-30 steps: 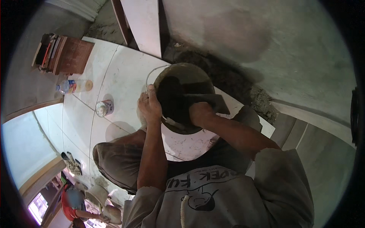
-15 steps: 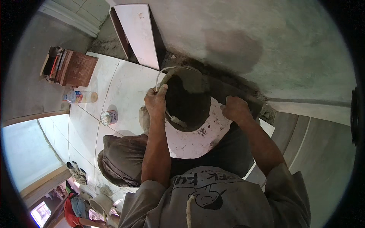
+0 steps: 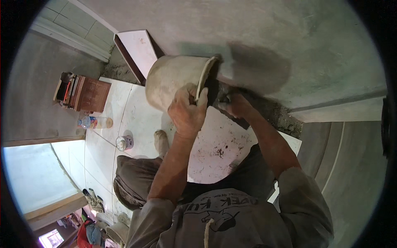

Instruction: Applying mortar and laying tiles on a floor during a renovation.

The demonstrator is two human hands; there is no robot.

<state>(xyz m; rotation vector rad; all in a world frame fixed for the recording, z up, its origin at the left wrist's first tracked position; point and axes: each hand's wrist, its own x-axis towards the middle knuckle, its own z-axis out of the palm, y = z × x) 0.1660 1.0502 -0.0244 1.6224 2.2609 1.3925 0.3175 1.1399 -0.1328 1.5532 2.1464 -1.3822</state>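
A grey, dirt-crusted bucket (image 3: 175, 76) is tipped on its side above the tiled floor, its dark mouth turned right. My left hand (image 3: 187, 109) is closed on the bucket's rim, thumb over the near edge. At the mouth, close to the wall, my right hand (image 3: 235, 106) has its fingers curled. What it holds, if anything, is hidden in shadow. Below both hands lies a white tile (image 3: 219, 159) speckled with dark crumbs, between my legs.
White boards (image 3: 138, 49) lean on the wall by the bucket. Along the wall's foot runs rough dark mortar (image 3: 285, 120). To the left are a brown crate (image 3: 93, 95) with tools, a plastic bottle (image 3: 96, 122) and a small can (image 3: 124, 143). A person in red (image 3: 82, 235) appears lower left.
My left hand has tipped the bucket from nearly upright onto its side, mouth to the right. My right hand has moved left and up to the bucket's mouth.
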